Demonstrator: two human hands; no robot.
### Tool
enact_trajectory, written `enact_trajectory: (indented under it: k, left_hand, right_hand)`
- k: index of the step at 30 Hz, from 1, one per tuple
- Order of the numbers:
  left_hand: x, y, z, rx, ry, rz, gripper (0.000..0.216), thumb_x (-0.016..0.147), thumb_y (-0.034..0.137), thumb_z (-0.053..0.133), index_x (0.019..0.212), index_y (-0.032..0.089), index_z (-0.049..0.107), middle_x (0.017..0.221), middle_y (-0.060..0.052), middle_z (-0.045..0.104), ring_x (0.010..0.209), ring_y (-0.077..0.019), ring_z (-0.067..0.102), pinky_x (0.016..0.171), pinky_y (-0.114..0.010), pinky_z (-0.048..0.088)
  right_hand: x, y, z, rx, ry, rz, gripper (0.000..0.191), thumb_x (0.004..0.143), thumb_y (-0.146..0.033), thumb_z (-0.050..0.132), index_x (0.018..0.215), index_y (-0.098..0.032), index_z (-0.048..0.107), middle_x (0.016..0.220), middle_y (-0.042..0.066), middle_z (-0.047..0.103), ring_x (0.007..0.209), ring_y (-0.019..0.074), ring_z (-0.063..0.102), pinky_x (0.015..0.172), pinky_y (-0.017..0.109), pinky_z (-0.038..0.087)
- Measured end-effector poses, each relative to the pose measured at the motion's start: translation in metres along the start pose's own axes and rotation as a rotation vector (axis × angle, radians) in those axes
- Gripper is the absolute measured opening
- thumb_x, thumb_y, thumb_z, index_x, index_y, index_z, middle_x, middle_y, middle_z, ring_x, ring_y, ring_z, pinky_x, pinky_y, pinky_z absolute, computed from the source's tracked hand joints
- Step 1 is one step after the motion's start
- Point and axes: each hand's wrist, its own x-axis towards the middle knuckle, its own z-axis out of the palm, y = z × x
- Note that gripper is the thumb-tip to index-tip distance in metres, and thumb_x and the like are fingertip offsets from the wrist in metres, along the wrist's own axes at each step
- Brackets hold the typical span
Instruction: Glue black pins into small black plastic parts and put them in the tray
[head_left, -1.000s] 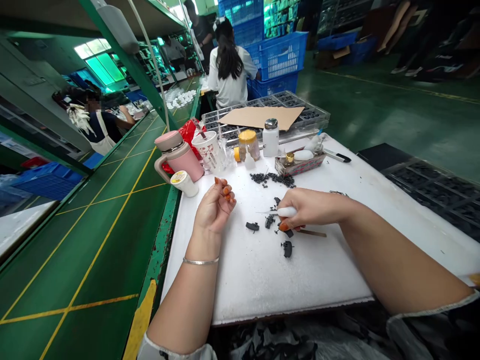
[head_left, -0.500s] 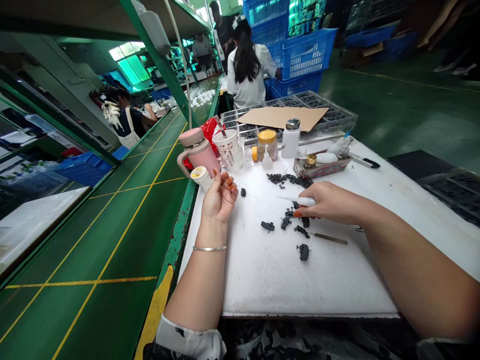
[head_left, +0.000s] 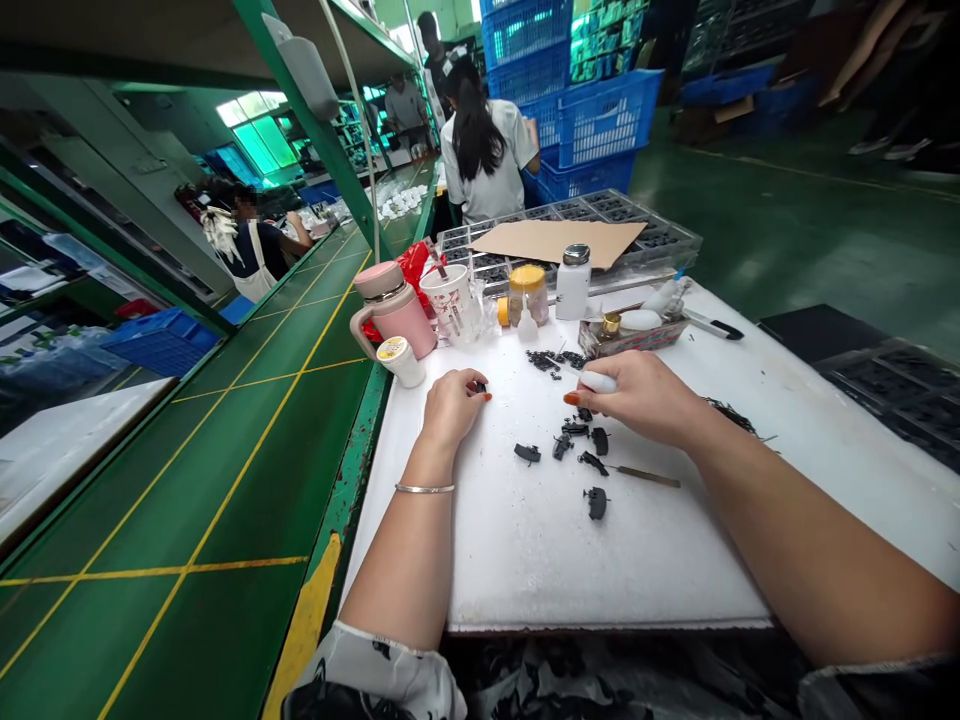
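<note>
My left hand rests on the white tabletop with its fingers pinched around a small black plastic part, mostly covered by the fingertips. In my right hand is a small white squeeze bottle, its thin nozzle directed left over the table. Below that hand lie several black plastic pieces, among them a curved one nearest me and another to the left. A thin flat metal tool touches or nearly touches one piece. Beyond the nozzle is a pile of tiny black parts.
Along the back stand a pink flask, a small white tub, a paper cup, a yellow-lidded jar, a white pump bottle and a box of bottles. A green conveyor runs left. Co-workers sit farther off.
My left hand has turned over and come down onto the small black part, closing on it. The right hand with the squeeze bottle has shifted slightly up and left, uncovering black pieces beneath.
</note>
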Motion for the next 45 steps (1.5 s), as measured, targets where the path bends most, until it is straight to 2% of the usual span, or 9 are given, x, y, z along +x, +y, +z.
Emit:
enact_trajectory:
  k: [5,11,13,16,19,21,33,39,45]
  left_hand:
    - [-0.003,0.010,0.002,-0.228,-0.069,0.016,0.022,0.073,0.023,0.066,0.095,0.019,0.068,0.076,-0.001,0.057,0.066,-0.0126,0.052,0.064,-0.025,0.044]
    - [-0.020,0.041,-0.001,-0.886,-0.264,-0.122,0.043,0.063,0.029,0.081,0.100,0.016,0.062,0.089,-0.004,0.061,0.082,-0.0131,0.060,0.068,-0.020,0.051]
    - [-0.024,0.048,-0.003,-1.000,-0.285,-0.181,0.049,0.059,0.025,0.084,0.101,0.018,0.061,0.087,-0.003,0.062,0.079,-0.0117,0.060,0.066,-0.018,0.051]
    - [-0.026,0.052,-0.004,-1.090,-0.267,-0.226,0.055,0.056,0.020,0.086,0.105,0.021,0.061,0.080,0.000,0.060,0.073,-0.0092,0.059,0.062,-0.016,0.052]
    - [-0.025,0.054,-0.003,-1.144,-0.262,-0.238,0.047,0.056,0.018,0.086,0.099,0.017,0.067,0.083,-0.001,0.062,0.071,-0.0075,0.059,0.061,-0.013,0.052]
    - [-0.026,0.055,-0.003,-1.183,-0.276,-0.238,0.044,0.055,0.018,0.087,0.096,0.017,0.069,0.087,-0.002,0.064,0.071,-0.0072,0.060,0.061,-0.013,0.053]
    - [-0.029,0.054,-0.005,-1.186,-0.296,-0.230,0.048,0.057,0.024,0.088,0.101,0.018,0.070,0.076,-0.003,0.063,0.067,-0.0082,0.059,0.057,-0.012,0.053]
    - [-0.030,0.059,-0.006,-1.137,-0.340,-0.252,0.049,0.057,0.019,0.087,0.102,0.017,0.068,0.094,-0.006,0.066,0.072,-0.0100,0.062,0.062,-0.014,0.056]
    - [-0.032,0.063,-0.006,-1.148,-0.373,-0.271,0.061,0.058,0.018,0.086,0.115,0.019,0.063,0.087,-0.006,0.067,0.066,-0.0080,0.060,0.058,-0.013,0.054]
  right_hand:
    - [0.001,0.005,-0.006,0.168,0.217,0.026,0.031,0.076,-0.042,0.065,0.062,-0.016,0.060,0.058,0.000,0.058,0.059,0.0136,0.050,0.055,0.027,0.032]
    - [-0.003,0.026,-0.040,0.560,0.495,0.033,0.031,0.071,-0.044,0.071,0.066,-0.016,0.060,0.056,0.000,0.056,0.050,0.0102,0.047,0.050,0.025,0.036]
    - [-0.012,0.031,-0.055,0.569,0.441,0.068,0.027,0.070,-0.041,0.072,0.071,-0.016,0.062,0.059,0.001,0.058,0.051,0.0104,0.048,0.050,0.024,0.037]
    - [-0.033,0.036,-0.067,0.293,0.191,0.150,0.015,0.070,-0.031,0.069,0.073,-0.017,0.067,0.063,0.001,0.062,0.058,0.0126,0.054,0.054,0.023,0.039]
    - [-0.055,0.043,-0.062,-0.024,-0.084,0.178,0.005,0.068,-0.021,0.065,0.068,-0.019,0.070,0.067,0.000,0.066,0.067,0.0150,0.059,0.060,0.023,0.039]
    - [-0.067,0.049,-0.053,-0.157,-0.160,0.202,0.009,0.068,-0.017,0.062,0.068,-0.021,0.071,0.070,0.000,0.068,0.071,0.0165,0.061,0.062,0.024,0.038]
    - [-0.093,0.066,-0.019,-0.475,-0.016,0.117,0.015,0.071,-0.012,0.055,0.077,-0.020,0.066,0.091,0.007,0.070,0.087,0.0215,0.062,0.067,0.026,0.035]
    - [-0.093,0.062,-0.027,-0.183,0.164,0.169,0.012,0.076,-0.014,0.052,0.076,-0.019,0.064,0.077,0.001,0.067,0.075,0.0156,0.059,0.065,0.024,0.036]
    - [-0.067,0.052,-0.034,0.187,0.266,0.198,0.010,0.074,-0.026,0.061,0.071,-0.017,0.065,0.063,-0.001,0.062,0.059,0.0121,0.054,0.055,0.023,0.038]
